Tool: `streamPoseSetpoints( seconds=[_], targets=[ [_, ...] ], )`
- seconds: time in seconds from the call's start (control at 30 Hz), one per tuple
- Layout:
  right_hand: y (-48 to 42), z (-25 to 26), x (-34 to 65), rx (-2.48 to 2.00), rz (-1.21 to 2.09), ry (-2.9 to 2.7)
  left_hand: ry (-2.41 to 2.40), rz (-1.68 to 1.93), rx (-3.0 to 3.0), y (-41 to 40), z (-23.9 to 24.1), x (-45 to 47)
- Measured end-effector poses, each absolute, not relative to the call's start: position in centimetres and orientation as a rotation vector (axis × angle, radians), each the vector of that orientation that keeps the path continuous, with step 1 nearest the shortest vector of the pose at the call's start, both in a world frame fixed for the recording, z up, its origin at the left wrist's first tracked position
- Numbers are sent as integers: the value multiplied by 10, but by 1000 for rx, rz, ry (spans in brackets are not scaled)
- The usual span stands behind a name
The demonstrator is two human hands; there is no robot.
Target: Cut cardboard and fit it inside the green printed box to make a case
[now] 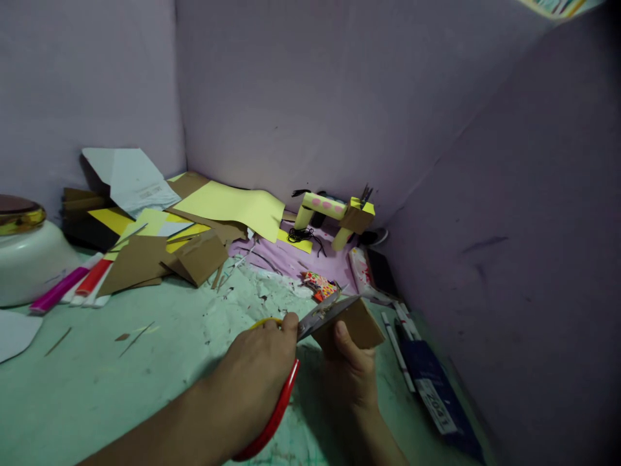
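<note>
My left hand (pixel 264 369) is closed round a pair of scissors (pixel 275 414) with a large red handle loop, and a bit of yellow shows above the knuckles. The metal blades reach right, parted around the upper edge of a brown cardboard piece (pixel 363 323). That cardboard is gripped by my right hand (pixel 356 366), its thumb on the near face and its fingers hidden behind. Just beyond the blades lies a small colourful patterned packet (pixel 320 285). Farther back stands a yellow paper animal figure (pixel 325 205) with pink spots and a brown box head.
Yellow sheets (pixel 233 204) and cardboard scraps (pixel 194 259) pile up at the back left. Pink and red sticks (pixel 61 288) lie near a white rounded container (pixel 32 272). A dark blue packet (pixel 439 395) rests at right by the purple wall (pixel 524 278). Black string (pixel 303 235) lies under the figure.
</note>
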State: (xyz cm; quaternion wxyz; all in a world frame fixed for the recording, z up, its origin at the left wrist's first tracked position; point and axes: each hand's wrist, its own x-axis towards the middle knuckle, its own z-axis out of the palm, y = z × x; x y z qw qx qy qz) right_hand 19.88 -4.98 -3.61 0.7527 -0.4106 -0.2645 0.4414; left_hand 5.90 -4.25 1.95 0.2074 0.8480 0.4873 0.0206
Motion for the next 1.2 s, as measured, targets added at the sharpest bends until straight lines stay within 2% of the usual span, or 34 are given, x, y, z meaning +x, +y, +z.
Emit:
streamPoseSetpoints(
  seconds=[0.53, 0.83, 1.2],
  targets=[
    [-49, -38, 201, -892, 961, -579, 1407, 124, 2270, -47, 24, 56],
    [-50, -41, 199, -889, 986, -561, 1409, -33, 2361, -43, 20, 60],
    [-50, -39, 201, -905, 1004, -584, 1308, 176, 2386, -39, 7, 49]
  ],
)
